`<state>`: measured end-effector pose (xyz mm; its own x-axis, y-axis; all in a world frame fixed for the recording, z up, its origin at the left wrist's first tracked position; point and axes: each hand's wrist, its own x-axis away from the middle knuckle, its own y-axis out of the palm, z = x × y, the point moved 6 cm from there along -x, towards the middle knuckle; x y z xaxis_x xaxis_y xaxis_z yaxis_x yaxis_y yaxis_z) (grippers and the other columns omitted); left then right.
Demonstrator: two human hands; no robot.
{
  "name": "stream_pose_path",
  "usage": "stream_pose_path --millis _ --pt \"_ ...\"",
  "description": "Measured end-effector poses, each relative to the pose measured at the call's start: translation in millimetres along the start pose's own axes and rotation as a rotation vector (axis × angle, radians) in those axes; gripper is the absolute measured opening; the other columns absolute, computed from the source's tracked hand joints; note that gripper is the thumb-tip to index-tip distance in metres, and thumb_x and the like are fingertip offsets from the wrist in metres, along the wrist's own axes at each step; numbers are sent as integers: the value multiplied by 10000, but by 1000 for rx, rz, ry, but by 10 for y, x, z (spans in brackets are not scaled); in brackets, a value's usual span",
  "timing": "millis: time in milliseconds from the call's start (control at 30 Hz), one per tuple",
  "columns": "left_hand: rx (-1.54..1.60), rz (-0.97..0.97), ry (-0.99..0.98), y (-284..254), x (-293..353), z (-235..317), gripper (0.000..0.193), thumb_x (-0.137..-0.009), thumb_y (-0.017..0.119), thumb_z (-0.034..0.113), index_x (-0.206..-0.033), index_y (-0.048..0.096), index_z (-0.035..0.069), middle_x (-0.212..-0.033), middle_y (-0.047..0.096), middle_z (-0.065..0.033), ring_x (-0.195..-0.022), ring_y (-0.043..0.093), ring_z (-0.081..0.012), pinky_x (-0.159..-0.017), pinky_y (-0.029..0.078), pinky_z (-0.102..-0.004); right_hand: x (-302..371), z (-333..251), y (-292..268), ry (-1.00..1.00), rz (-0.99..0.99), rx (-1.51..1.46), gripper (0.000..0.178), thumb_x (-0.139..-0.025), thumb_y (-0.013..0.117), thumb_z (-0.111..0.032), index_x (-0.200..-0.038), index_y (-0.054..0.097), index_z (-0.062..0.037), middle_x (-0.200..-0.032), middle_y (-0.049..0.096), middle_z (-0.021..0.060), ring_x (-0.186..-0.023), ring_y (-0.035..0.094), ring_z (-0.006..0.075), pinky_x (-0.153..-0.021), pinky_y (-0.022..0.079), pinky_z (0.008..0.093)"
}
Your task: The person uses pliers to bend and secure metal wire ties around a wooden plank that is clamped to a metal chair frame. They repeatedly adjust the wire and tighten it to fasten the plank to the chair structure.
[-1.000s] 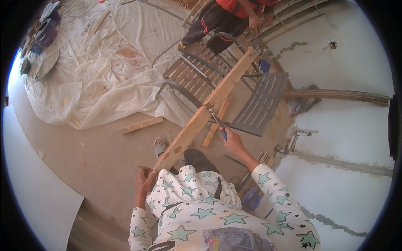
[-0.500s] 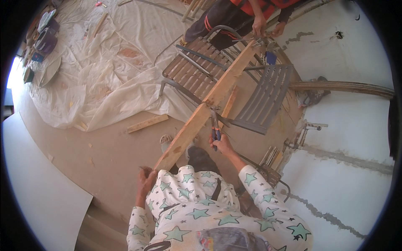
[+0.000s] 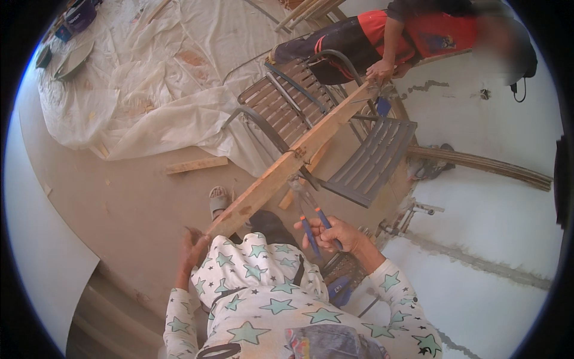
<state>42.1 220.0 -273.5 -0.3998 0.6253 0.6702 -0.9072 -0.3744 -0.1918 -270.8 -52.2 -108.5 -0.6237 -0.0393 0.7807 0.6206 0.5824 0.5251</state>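
A long wooden beam (image 3: 257, 192) slants from my waist up to the far right, lying across a slatted metal chair. Beside its near end, against my body, my left hand (image 3: 192, 248) has its fingers curled on the wood. My right hand (image 3: 338, 233) grips a pair of pincers (image 3: 308, 206) by blue and orange handles, which are spread apart. Their head is just right of the beam, a small gap away. Dark wire (image 3: 297, 154) sits around the beam near its middle. At the beam's far end is a co-worker's hand (image 3: 381, 70).
Under the beam stands the chair, with a brown slatted part (image 3: 287, 99) and a grey slatted part (image 3: 373, 158). A short board (image 3: 197, 164) lies on the floor near crumpled plastic sheeting (image 3: 137, 102). Pipes (image 3: 412, 215) stick out along the white wall at right.
My right hand has drawn the pincers back from the beam toward me, and their handles have spread. The co-worker has come further into view; the left hand keeps to the beam's near end.
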Motion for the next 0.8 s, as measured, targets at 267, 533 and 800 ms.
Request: stream_pose_path --millis 267,533,800 --pt "-83 25 65 -24 -69 -44 539 -824 787 451 -1050 620 -10 -925 648 -101 -845 587 -209 -766 490 -381 223 -941 -409 -104 705 1107 711 -777 648 -16 -1456 437 -2 -1122 617 185 -736 678 228 -624 554 355" --pt "-106 15 13 -29 -72 42 516 -839 757 409 -1036 644 -54 -1016 679 -257 -940 646 -369 -846 497 -450 -35 -1619 -258 -68 972 2430 608 -825 724 -98 -1364 463 6 -1205 579 244 -961 693 388 -779 592 395" --pt "-151 7 26 -29 -81 135 574 -816 747 451 -1048 655 -66 -984 687 -254 -933 651 -377 -845 494 -461 -272 -1786 -167 44 1041 2679 420 -932 623 -251 -1261 532 -7 -1232 586 248 -961 697 435 -721 601 492"
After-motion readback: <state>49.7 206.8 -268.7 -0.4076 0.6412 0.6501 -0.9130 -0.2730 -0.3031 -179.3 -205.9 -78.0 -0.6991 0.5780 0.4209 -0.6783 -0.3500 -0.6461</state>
